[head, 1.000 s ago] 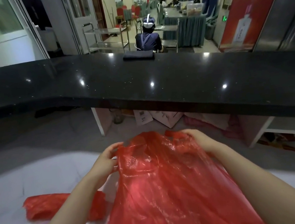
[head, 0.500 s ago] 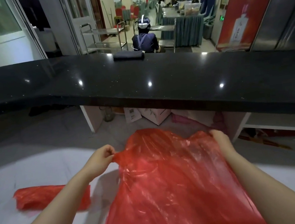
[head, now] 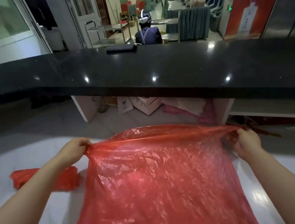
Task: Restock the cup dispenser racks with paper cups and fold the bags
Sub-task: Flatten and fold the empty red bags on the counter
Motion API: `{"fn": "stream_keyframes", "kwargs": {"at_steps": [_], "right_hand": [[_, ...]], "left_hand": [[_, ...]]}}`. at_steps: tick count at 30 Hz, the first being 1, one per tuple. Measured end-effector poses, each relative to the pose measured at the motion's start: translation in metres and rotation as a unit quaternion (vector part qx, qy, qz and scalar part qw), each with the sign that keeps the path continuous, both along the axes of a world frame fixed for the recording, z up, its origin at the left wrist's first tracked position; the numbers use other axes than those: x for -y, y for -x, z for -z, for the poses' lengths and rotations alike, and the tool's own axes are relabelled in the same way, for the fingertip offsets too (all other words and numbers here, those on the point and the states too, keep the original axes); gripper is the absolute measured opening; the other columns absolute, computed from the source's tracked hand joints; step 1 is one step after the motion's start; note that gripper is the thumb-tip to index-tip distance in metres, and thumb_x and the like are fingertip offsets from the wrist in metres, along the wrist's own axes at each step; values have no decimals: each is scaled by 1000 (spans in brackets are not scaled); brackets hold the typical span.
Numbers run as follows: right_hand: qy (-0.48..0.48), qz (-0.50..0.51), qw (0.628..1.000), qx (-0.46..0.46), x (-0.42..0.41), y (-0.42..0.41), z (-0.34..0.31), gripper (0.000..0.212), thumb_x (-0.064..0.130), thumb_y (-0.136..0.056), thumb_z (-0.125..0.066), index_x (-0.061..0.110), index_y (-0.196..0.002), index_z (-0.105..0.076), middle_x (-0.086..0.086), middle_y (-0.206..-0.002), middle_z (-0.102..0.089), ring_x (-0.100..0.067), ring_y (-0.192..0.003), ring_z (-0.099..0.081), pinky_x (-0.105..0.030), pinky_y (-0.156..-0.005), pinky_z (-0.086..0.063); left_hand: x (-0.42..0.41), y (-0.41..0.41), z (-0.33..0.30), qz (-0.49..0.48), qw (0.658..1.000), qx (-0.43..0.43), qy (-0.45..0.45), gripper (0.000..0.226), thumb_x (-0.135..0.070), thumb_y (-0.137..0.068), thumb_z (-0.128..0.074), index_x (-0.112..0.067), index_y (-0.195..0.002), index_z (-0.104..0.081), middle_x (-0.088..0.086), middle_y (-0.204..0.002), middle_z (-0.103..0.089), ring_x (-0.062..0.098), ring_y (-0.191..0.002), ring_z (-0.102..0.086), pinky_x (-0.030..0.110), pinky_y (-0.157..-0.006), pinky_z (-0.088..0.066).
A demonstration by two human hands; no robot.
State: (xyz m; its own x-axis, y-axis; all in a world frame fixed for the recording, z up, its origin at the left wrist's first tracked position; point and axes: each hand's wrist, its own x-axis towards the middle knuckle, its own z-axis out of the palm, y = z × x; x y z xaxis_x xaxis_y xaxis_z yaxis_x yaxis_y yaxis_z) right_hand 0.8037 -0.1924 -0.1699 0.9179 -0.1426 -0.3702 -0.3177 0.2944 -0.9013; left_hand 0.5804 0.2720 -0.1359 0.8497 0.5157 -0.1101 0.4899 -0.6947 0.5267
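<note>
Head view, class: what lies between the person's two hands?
In the head view, the red bag's taut top edge spans from left hand to right hand.

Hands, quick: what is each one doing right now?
Left hand: closed, pinching the left corner of the big red bag.
Right hand: closed, gripping the bag's right corner.

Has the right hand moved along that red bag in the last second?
Yes. The right hand has slid outward to the right, away from the left hand, pulling the red bag top edge taut below the black counter.
</note>
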Motion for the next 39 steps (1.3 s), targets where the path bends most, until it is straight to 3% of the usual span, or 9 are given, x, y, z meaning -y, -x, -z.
{"fn": "stream_keyframes", "kwargs": {"at_steps": [2,7,10,15,19,21,26,30,39], "right_hand": [[-68,5,997,-29,3,-2,5,23,-2,-95,-37,13,-93,-54,5,-55,-68,-19,-69,-65,-33,-66,-57],[40,-32,997,60,6,-3,7,19,-3,-90,-49,12,-98,-59,-1,-75,-70,-18,-74,-64,-34,-71,-55],[82,-61,992,78,7,-2,4,13,8,-89,-54,19,-88,-61,-17,-99,-63,-30,-85,-59,-43,-70,-47],[233,-146,955,111,22,3,8,7,11,-86,-59,17,-84,-59,-13,-86,-65,-29,-76,-61,-37,-66,-48],[397,-225,870,188,23,18,-6,54,9,-74,-57,39,-115,-40,5,-50,-61,-5,-46,-57,-27,-51,-43],[428,-217,832,280,7,26,-23,51,7,-72,-56,37,-113,-49,9,-40,-48,-6,-40,-47,-25,-45,-39],[419,-301,738,434,-69,50,-53,24,12,-79,-65,20,-102,-69,10,-85,-64,-3,-76,-57,-21,-76,-45],[436,-445,648,439,-134,65,-63,44,32,-83,-68,18,-123,-60,-1,-124,-60,-17,-117,-52,-32,-102,-40],[452,-600,513,415,-189,96,-72,35,31,-74,-74,15,-104,-64,-3,-98,-67,-21,-88,-61,-33,-74,-49]], "left_hand": [[10,5,-5,8,996,-52,-78,30,3,-80,-48,-20,-66,-61,-1,-72,-64,22,-76,-58,30,-69,-42],[26,12,-13,11,962,-151,-229,21,-15,-82,-46,-24,-66,-56,-3,-80,-63,21,-80,-58,29,-70,-48],[30,7,-19,-8,953,-153,-263,19,-16,-80,-46,-26,-68,-56,-3,-85,-64,22,-81,-58,30,-70,-49],[28,6,-28,-75,969,-64,-227,25,-3,-76,-52,-24,-70,-65,4,-80,-64,26,-74,-52,30,-65,-39],[29,11,-27,-62,974,-34,-217,28,0,-77,-52,-24,-68,-62,4,-74,-66,27,-73,-53,31,-64,-38],[37,8,-25,-55,975,-13,-214,26,0,-78,-50,-21,-72,-64,1,-73,-62,26,-74,-53,32,-65,-37],[58,-2,-29,-35,984,49,-169,21,-4,-79,-49,-18,-64,-56,-2,-64,-60,25,-68,-54,32,-56,-35],[78,-5,-41,-3,986,87,-140,15,-24,-70,-42,-16,-62,-52,-1,-60,-57,17,-62,-52,31,-54,-36],[91,6,-57,99,965,206,-128,11,-9,-90,-61,-9,-79,-61,-2,-87,-58,12,-79,-56,24,-72,-44]]}}
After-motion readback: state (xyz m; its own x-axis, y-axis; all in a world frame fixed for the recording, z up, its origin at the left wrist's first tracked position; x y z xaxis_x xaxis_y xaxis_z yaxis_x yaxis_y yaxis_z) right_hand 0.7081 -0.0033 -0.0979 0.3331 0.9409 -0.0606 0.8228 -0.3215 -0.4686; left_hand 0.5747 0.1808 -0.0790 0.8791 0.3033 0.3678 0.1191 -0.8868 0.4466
